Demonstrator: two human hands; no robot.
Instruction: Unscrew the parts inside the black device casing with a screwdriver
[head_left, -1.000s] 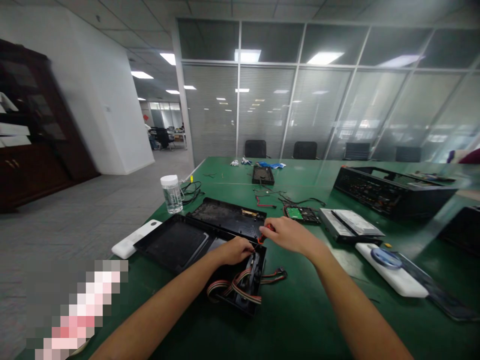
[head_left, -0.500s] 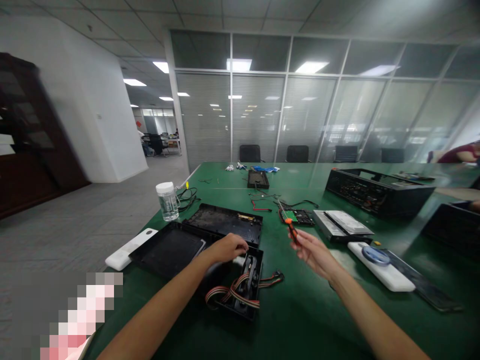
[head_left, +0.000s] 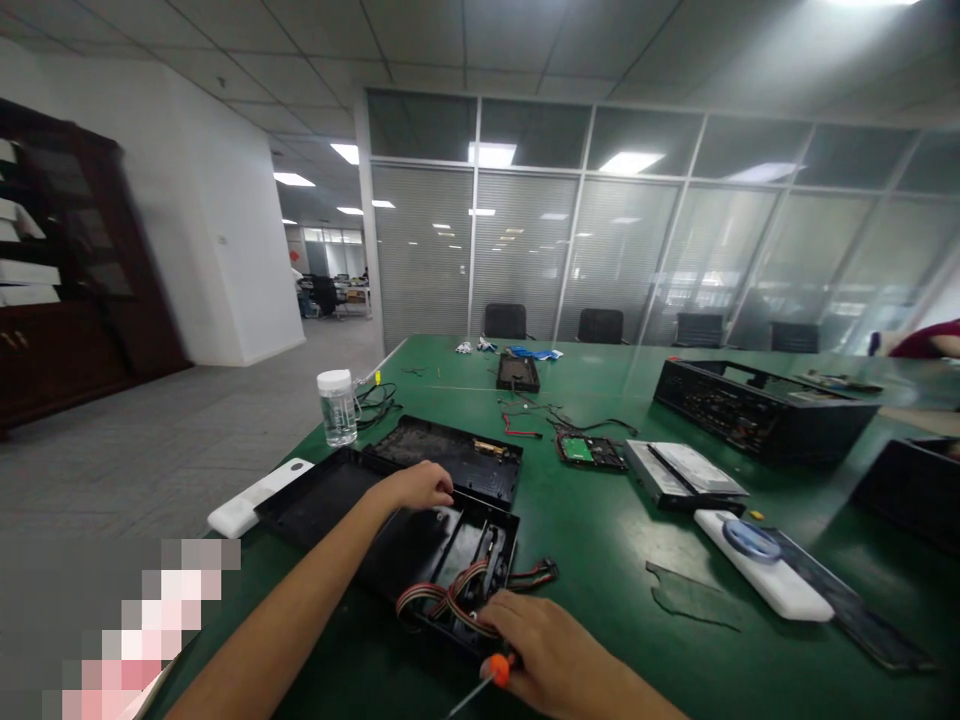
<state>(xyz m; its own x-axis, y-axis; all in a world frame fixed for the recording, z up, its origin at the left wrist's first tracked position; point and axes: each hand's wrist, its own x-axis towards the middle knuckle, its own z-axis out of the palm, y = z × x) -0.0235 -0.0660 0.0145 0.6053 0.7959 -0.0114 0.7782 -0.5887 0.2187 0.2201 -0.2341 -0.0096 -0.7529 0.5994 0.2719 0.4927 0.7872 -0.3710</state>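
Note:
An opened black plastic device case (head_left: pixel 390 540) lies on the green table (head_left: pixel 615 600) in front of me. Striped ribbon cables (head_left: pixel 450 600) spill over its near right corner. My left hand (head_left: pixel 416 487) rests on the far inner edge of the case, fingers curled down. My right hand (head_left: pixel 536 650) is at the case's near corner, closed around an orange-handled screwdriver (head_left: pixel 491 675) whose shaft points down to the left. A separate black cover panel (head_left: pixel 450 455) lies just behind the case.
A clear jar with a white lid (head_left: pixel 337 405) stands at the left edge. White bars (head_left: pixel 255 495) (head_left: pixel 761 565), a drive (head_left: pixel 682 470), a green circuit board (head_left: pixel 589 450), loose wires and a large black chassis (head_left: pixel 757 405) spread over the table. Another person's sleeve (head_left: pixel 930 340) shows far right.
My right hand, holding the screwdriver, swung from above the case out to the right, then came back down to the case's near corner. My left hand shifted slightly left along the case.

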